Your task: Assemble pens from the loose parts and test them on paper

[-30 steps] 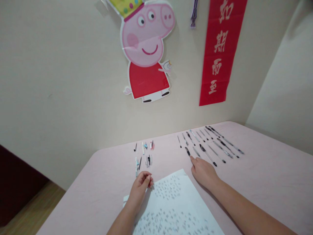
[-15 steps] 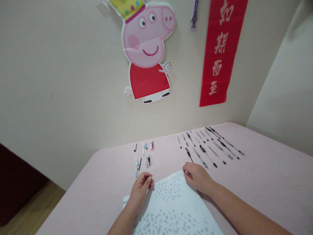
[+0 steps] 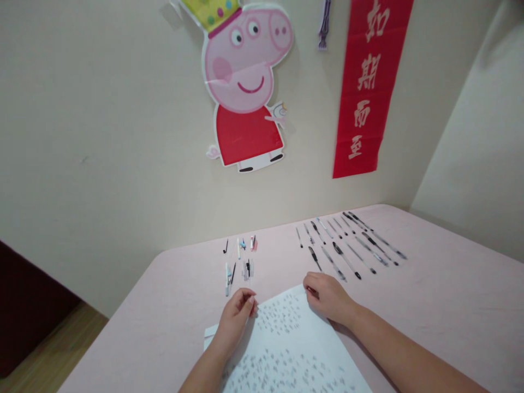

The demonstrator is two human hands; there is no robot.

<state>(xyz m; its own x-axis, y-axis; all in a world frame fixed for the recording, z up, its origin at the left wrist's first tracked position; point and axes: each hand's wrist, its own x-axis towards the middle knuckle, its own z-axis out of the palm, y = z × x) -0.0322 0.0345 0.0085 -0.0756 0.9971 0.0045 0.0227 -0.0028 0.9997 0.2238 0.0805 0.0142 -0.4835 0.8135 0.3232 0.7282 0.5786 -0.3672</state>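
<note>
A white sheet of paper (image 3: 286, 339) covered in rows of dark handwritten marks lies in front of me, running out of view at the bottom. My left hand (image 3: 238, 309) is at its upper left corner, fingers curled and thumb pressed against them on the edge. At the upper right corner my right hand (image 3: 327, 295) pinches the paper, its fingertips partly hidden. Beneath my left forearm another white paper edge (image 3: 209, 332) sticks out. Just beyond my right hand lies a black-gripped pen (image 3: 314, 258).
Several pens and refills, among them a black pen (image 3: 346, 261), lie in two rows at the right. Pen parts, including a light blue pen piece (image 3: 227, 279), are grouped at the left. The pink-covered table (image 3: 450, 295) meets a wall with a pig cutout (image 3: 249, 134) and red banner (image 3: 370, 98).
The view has shifted very slightly. Both hands keep their places at the paper's upper corners, and the pens have not moved.
</note>
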